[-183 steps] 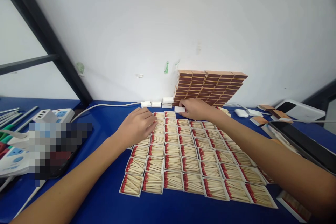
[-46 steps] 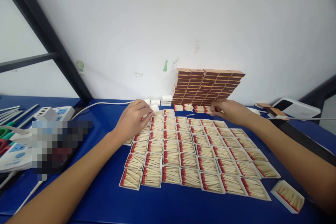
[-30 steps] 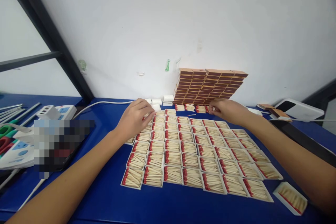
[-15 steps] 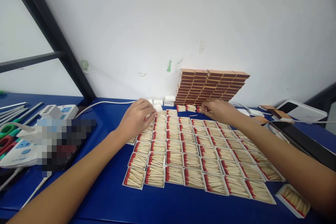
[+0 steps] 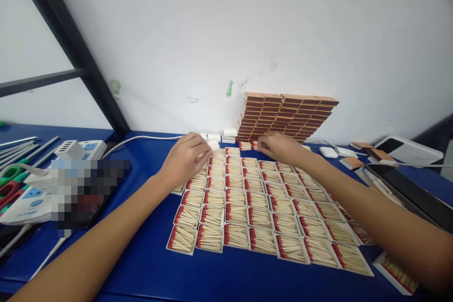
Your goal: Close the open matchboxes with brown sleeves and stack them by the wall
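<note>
Rows of open white trays filled with red-tipped matches point(image 5: 236, 213) cover the middle of the blue table. At their back left corner my left hand point(image 5: 187, 158) has its fingers pinched beside a small white tray point(image 5: 213, 144); what lies between the fingertips is hidden. My right hand point(image 5: 278, 147) is closed over a row of loose matches point(image 5: 245, 146) at the foot of the matchbox stack point(image 5: 283, 113). Its fingertips point down at the match heads, and whatever they grip is too small to make out.
White trays point(image 5: 230, 133) are stacked by the wall. On the left lie a power strip point(image 5: 90, 148), a pixelated dark device, scissors point(image 5: 10, 177) and cables. To the right are a white power bank point(image 5: 406, 149), matchboxes point(image 5: 382, 155) and a black phone point(image 5: 410, 188).
My right hand has moved left along the loose matches, uncovering a white case at the right. My left hand has stayed in place.
</note>
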A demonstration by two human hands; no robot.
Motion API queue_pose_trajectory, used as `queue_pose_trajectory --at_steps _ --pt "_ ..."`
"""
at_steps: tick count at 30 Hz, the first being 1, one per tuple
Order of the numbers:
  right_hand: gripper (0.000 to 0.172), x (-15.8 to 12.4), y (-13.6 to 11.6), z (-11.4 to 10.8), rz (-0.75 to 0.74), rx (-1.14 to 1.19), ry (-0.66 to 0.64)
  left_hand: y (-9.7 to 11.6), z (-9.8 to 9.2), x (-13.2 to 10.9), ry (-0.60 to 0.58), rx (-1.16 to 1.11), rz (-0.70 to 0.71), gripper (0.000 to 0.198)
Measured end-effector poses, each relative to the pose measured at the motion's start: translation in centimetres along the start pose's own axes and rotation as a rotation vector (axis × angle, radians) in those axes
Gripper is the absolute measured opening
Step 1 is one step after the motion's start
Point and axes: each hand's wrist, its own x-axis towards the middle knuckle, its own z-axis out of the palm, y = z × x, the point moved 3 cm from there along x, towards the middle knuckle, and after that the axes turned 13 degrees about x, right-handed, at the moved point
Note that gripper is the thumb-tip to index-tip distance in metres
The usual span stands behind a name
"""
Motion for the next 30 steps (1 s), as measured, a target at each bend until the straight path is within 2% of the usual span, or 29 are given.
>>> queue_pose_trajectory --at_steps 4,8,11,14,18,22,26,30 --pt "0.017 -0.6 -0.7 -0.7 -0.022 -0.011 0.044 -0.9 -0.1 0.3 -0.019 0.009 -0.020 0.019" --pt "0.020 -3.1 -0.5 -2.0 -0.022 0.042 0.087 -3.6 0.2 1.4 -0.050 0.024 -0.103 0.019" --pt "0.025 -5.4 0.4 -2.8 -0.025 0.101 0.133 -5.7 1.5 2.4 -0.102 0.029 -0.148 0.021" --pt "0.030 -7.4 1.2 -3.1 -0.011 0.135 0.158 -6.7 3.7 3.5 -0.178 0.002 -0.163 0.021" --pt "0.029 -8.7 1.6 -3.2 -0.004 0.161 0.184 -6.8 6.4 4.6 -0.247 -0.006 -0.154 0.019" --pt "0.025 -9.0 1.6 -3.0 0.006 0.180 0.198 -6.9 7.9 4.8 -0.274 0.010 -0.141 0.020" --pt "0.024 -9.2 1.5 -3.2 0.008 0.203 0.207 -7.1 8.1 4.8 -0.246 0.016 -0.146 0.021" --pt "0.028 -9.0 0.9 -3.6 -0.009 0.219 0.194 -6.1 6.9 4.9 -0.210 0.020 -0.128 0.019"
